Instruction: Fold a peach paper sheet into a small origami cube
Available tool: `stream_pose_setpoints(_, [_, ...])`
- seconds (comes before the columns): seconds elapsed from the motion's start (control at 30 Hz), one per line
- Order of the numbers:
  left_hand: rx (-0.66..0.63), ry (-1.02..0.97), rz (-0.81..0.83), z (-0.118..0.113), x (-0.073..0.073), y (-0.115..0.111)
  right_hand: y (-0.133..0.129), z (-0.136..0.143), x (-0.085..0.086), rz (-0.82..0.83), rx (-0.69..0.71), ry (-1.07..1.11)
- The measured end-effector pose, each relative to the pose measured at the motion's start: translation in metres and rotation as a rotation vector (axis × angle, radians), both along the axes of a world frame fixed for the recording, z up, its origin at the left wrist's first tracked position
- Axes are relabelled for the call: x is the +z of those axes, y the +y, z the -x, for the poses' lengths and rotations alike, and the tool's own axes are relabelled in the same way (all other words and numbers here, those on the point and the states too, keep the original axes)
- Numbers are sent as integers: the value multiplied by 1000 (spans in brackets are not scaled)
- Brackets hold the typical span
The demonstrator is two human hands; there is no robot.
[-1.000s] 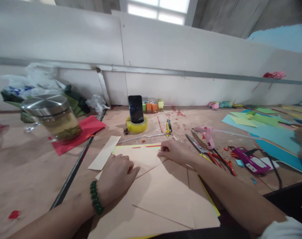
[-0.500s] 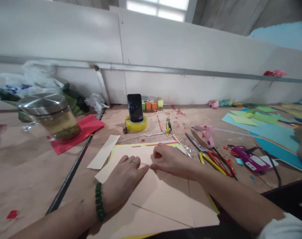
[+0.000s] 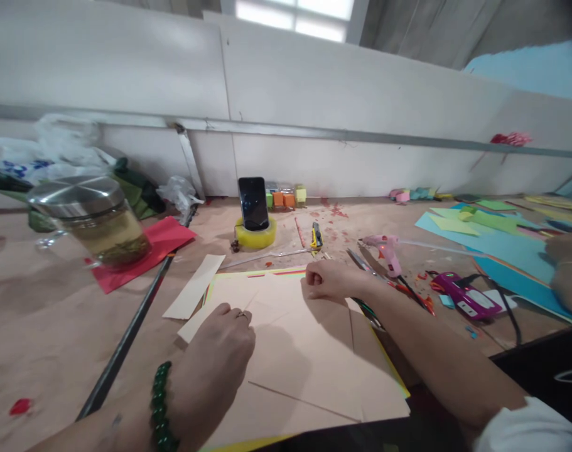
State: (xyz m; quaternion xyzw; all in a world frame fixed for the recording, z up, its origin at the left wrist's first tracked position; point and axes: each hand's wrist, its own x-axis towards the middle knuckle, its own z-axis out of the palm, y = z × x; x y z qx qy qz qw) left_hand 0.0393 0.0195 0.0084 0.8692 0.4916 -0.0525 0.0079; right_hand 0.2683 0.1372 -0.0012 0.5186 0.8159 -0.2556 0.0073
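Observation:
A stack of pale peach paper lies in front of me, with coloured sheets showing at its edges. My left hand, with a ring and a green bead bracelet, rests on the left part of the top sheets. Its fingers are curled under and their tips are hidden. Over the upper right of the stack, my right hand is closed, knuckles up, with thumb and fingers together. Whether either hand grips anything does not show. A loose paper strip lies beyond my left hand.
A phone leans in a yellow tape roll. Beyond the stack lies a yellow cutter. To the right are scissors, a pink glue gun, and a purple power strip. A lidded glass jar stands left. Another person's hand is far right.
My hands were together at the middle of the paper and are now apart. The left has drawn back toward me and left; the right has shifted up and right.

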Motion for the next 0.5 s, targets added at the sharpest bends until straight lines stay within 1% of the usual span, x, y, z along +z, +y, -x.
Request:
stream_pose_setpoints(0.13, [87, 80, 42, 1, 7, -2, 7, -11, 0, 4, 4, -27])
stream_pose_setpoints(0.23, [192, 19, 27, 3, 6, 4, 10, -18, -4, 22, 9, -9])
stream_pose_setpoints(0.3, [255, -92, -22, 4, 1, 12, 10, -22, -4, 52, -6, 0])
stream_pose_setpoints(0.37, [257, -181, -62, 4, -5, 20, 9, -23, -2, 59, -9, -12])
stream_pose_setpoints(0.43, [246, -222, -65, 5, -12, 27, 6, -21, 3, 10, 22, -55])
stream_pose_setpoints(0.5, [248, -278, -46, 6, -18, 31, 3, -17, 9, -79, 52, -101])
